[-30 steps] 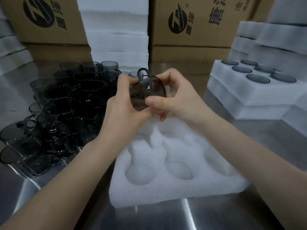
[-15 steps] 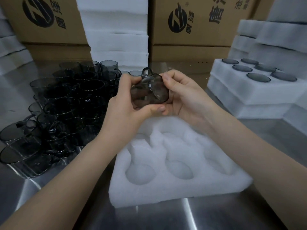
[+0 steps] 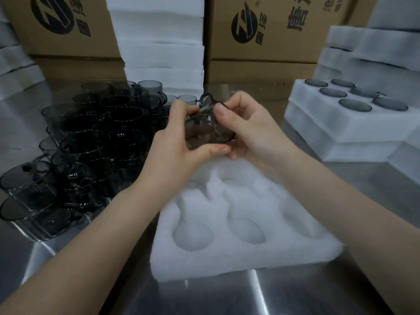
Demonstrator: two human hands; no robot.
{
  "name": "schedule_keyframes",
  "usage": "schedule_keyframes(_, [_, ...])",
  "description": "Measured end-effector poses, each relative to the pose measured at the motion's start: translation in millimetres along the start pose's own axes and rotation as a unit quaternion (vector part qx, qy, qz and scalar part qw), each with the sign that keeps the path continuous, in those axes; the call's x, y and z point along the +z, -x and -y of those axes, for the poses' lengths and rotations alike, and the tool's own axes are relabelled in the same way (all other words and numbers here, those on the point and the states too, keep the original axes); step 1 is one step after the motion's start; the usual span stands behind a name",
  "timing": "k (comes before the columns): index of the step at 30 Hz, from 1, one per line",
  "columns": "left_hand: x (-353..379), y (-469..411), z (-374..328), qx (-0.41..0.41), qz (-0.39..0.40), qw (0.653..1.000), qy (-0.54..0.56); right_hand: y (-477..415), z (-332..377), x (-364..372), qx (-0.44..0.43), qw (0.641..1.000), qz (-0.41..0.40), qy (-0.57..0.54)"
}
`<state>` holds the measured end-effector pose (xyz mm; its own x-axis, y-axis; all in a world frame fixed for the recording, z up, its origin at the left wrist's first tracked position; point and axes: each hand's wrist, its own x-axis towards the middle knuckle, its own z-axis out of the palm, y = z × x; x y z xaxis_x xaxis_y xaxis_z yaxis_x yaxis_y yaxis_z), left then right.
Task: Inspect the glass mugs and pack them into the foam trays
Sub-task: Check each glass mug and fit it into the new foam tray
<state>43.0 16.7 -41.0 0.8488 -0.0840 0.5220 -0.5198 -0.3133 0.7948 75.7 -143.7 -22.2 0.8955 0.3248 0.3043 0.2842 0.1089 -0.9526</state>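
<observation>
Both hands hold one smoky grey glass mug (image 3: 204, 129) above the far edge of a white foam tray (image 3: 245, 253) with empty round pockets. My left hand (image 3: 181, 146) grips the mug's body from the left, thumb underneath. My right hand (image 3: 247, 126) pinches its rim from the right, thumb on top. The mug lies tilted on its side, handle pointing up and away. A heap of several more grey glass mugs (image 3: 91, 142) sits to the left on the steel table.
At the right stands a stack of foam trays (image 3: 341, 123), the top one filled with mugs. Cardboard boxes (image 3: 272, 30) and a tall pile of foam sheets (image 3: 159, 42) line the back. Bare steel table (image 3: 250, 298) lies in front.
The mug has been turned between my hands, its handle swinging up and away. My right thumb moved from the mug's near side to the top of its rim.
</observation>
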Motion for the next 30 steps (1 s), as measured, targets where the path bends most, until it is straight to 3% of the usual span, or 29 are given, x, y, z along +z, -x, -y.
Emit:
schedule_keyframes(5, [-0.4,0.3,-0.2,0.017,-0.004,1.000,0.000,1.2,2.1,-0.2,-0.040,0.999,-0.017,0.012])
schedule_keyframes(10, [-0.4,-0.4,1.7,0.051,-0.005,0.998,0.038,-0.3,3.6,-1.8,0.010,0.997,-0.013,-0.069])
schedule_keyframes(14, [-2.9,-1.0,3.1,0.114,0.039,0.992,-0.025,-4.5,4.5,-3.7,0.064,0.996,0.009,-0.066])
schedule_keyframes(18, [-4.1,1.5,0.6,0.142,0.075,0.987,-0.025,-3.2,1.8,-5.9,0.038,0.998,0.030,-0.048])
schedule_keyframes(23, [-7.2,1.4,-3.8,0.083,0.040,0.990,0.107,-2.1,0.4,-6.1,0.025,0.996,0.049,-0.071])
schedule_keyframes(27, [-10.1,-2.9,-10.7,-0.003,0.021,0.997,0.077,-2.1,-0.8,-4.0,0.010,0.996,0.066,-0.064])
schedule_keyframes(30, [-22.0,-7.4,-16.9,-0.056,0.035,0.990,0.128,-5.4,3.9,-4.4,0.042,0.993,0.055,-0.097])
